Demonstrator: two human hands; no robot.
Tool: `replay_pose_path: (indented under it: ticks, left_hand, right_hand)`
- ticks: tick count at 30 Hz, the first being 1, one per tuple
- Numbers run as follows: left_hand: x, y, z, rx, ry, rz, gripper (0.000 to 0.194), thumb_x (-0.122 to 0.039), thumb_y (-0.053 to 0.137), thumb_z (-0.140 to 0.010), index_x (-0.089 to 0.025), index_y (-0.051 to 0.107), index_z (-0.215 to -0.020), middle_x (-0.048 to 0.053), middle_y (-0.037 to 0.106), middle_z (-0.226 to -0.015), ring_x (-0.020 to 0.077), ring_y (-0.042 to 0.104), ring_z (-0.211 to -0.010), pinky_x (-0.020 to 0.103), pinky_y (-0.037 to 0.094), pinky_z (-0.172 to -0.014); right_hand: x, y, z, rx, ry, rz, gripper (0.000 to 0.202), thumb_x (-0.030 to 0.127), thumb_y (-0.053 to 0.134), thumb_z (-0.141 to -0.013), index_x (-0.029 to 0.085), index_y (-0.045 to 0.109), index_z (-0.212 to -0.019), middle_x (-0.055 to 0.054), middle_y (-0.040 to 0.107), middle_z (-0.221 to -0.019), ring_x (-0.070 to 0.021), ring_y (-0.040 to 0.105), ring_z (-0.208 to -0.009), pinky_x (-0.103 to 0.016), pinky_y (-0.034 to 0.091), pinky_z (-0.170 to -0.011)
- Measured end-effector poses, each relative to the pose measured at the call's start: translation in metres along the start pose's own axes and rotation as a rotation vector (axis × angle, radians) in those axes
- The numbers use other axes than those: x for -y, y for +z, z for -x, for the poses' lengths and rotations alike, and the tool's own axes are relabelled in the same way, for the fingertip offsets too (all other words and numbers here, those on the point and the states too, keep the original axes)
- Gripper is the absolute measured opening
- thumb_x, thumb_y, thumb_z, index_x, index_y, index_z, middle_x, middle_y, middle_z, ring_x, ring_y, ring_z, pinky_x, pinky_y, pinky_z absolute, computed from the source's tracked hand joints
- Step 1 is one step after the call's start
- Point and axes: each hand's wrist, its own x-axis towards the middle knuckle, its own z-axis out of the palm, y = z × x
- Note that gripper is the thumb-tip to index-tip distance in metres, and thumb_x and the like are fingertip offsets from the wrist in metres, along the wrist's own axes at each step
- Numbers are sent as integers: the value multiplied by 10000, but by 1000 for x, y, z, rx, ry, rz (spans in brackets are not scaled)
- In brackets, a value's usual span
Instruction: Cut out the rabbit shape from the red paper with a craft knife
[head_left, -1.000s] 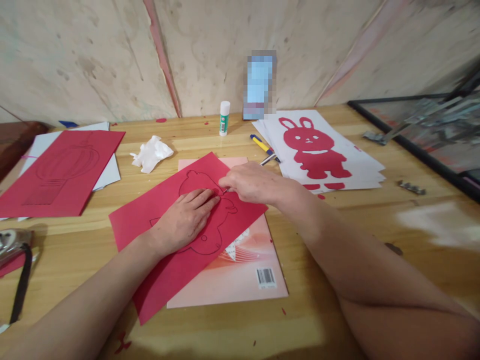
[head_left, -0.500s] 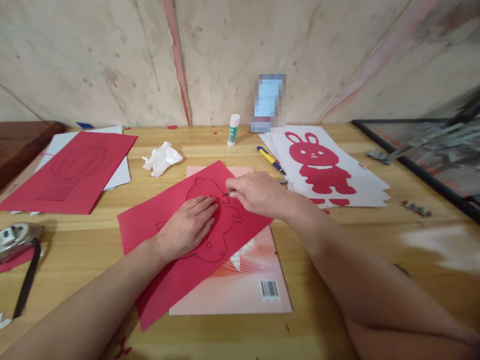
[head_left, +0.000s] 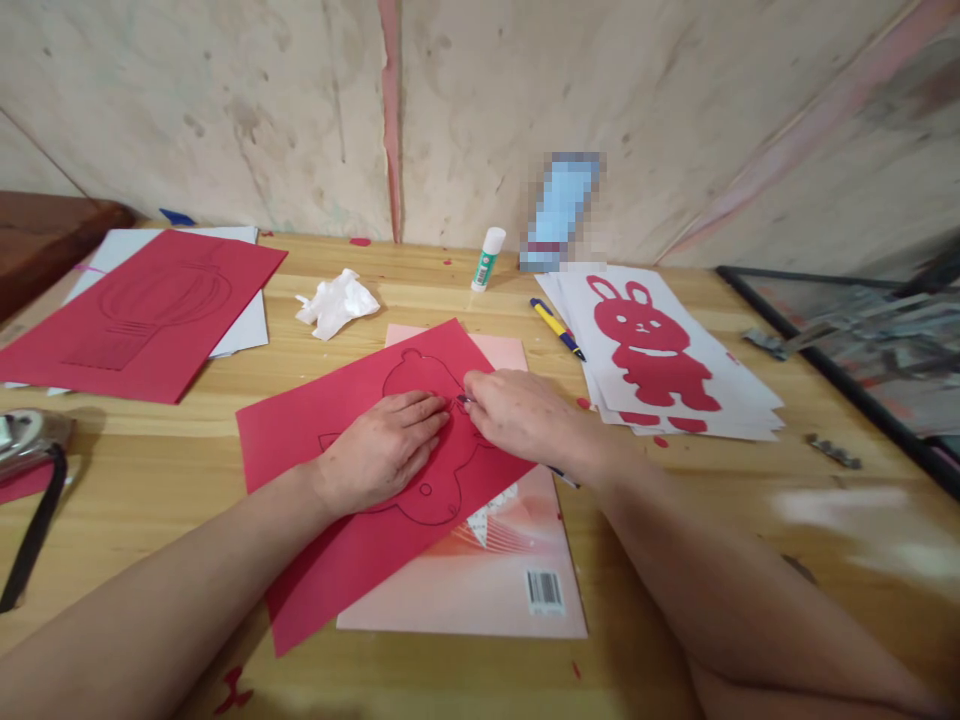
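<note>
A red paper sheet point(head_left: 315, 560) with a black outline drawing of an animal lies aslant over a pink booklet point(head_left: 487, 610). My left hand point(head_left: 390, 445) rests flat on the sheet, fingers stretched out and together, covering part of the drawing. Just beside its fingertips, my right hand point(head_left: 514, 410) is closed round a slim craft knife point(head_left: 464, 399). The knife's dark tip meets the paper by the drawn lines, and its rear end shows below my right wrist. Most of the handle is hidden in the hand.
White sheets with a red rabbit cutout point(head_left: 652, 345) and a yellow-blue pen point(head_left: 556, 328) lie right. Behind are a glue stick point(head_left: 488, 260), crumpled tissue point(head_left: 337, 303) and a pixelated phone-like object point(head_left: 562, 205). Left are red lantern-drawing paper point(head_left: 150, 310) and a tape measure point(head_left: 30, 445).
My right hand has turned the knife, so its rear end now points down-right instead of up-right. The left hand stays on the paper. The whole view has shifted slightly.
</note>
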Motion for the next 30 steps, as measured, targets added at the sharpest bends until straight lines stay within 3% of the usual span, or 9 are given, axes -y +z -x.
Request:
replay_pose_path:
  ticks: [12, 21, 30]
  left_hand:
    - [0, 1, -1, 12, -8, 21, 342, -183, 394, -957, -77, 593, -1214, 145, 610, -1257, 261, 541, -1199, 444, 472, -1015]
    - [-1, -1, -1, 13, -17, 27, 340, -184, 401, -949, -80, 612, -1194, 145, 615, -1253, 261, 556, -1180, 440, 484, -1003]
    - [1, -1, -2, 10, -13, 36, 334, -184, 407, -948, -85, 613, -1191, 141, 620, -1247, 255, 562, -1174, 429, 485, -1001]
  right_hand:
    - [0, 7, -4, -43, -43, 19, 212, 240, 394, -905, 179, 594, -943, -100, 692, -808, -198, 616, -722, -296, 247, -543]
    - [-1, 2, -3, 26, -20, 6, 201, 211, 419, -874, 181, 609, -933, -106, 691, -818, -197, 605, -715, -285, 269, -545]
    - [-1, 2, -3, 5, -6, -37, 172, 179, 441, -827, 192, 609, -864, -69, 671, -772, -167, 564, -676, -276, 265, -547]
